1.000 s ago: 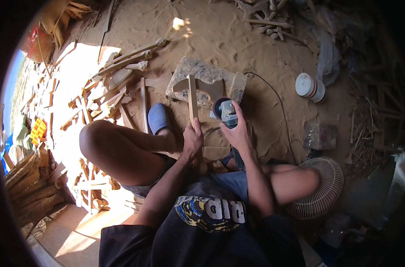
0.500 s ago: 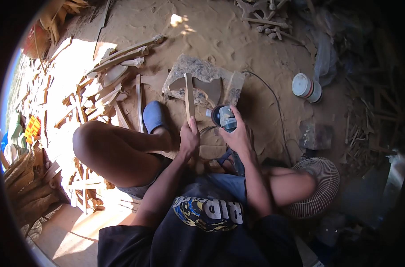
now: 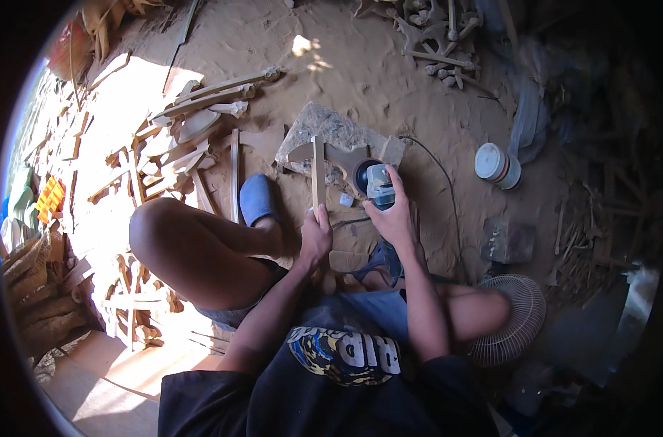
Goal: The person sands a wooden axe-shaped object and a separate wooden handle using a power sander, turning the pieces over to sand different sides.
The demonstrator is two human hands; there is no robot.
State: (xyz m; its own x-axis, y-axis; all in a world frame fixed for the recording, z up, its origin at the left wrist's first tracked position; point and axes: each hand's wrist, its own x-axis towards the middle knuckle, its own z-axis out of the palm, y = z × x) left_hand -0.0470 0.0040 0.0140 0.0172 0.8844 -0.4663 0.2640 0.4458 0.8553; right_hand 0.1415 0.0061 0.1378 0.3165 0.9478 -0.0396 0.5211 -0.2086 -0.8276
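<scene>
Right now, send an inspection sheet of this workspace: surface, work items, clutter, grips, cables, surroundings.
Surface: sandy ground, with a stone block ahead of the person.
Work items: wooden piece, a straight bar crossing a curved part, over the block; angle grinder, its disc by the curved part, contact unclear.
Clutter: wood offcuts at left; white-lidded tub at right.
Grips: left grip closed on the bar's near end; right grip around the grinder.
Cables: dark cord on the ground right of the block; ends unclear.
Surroundings: wire-caged fan beside the right knee.
</scene>
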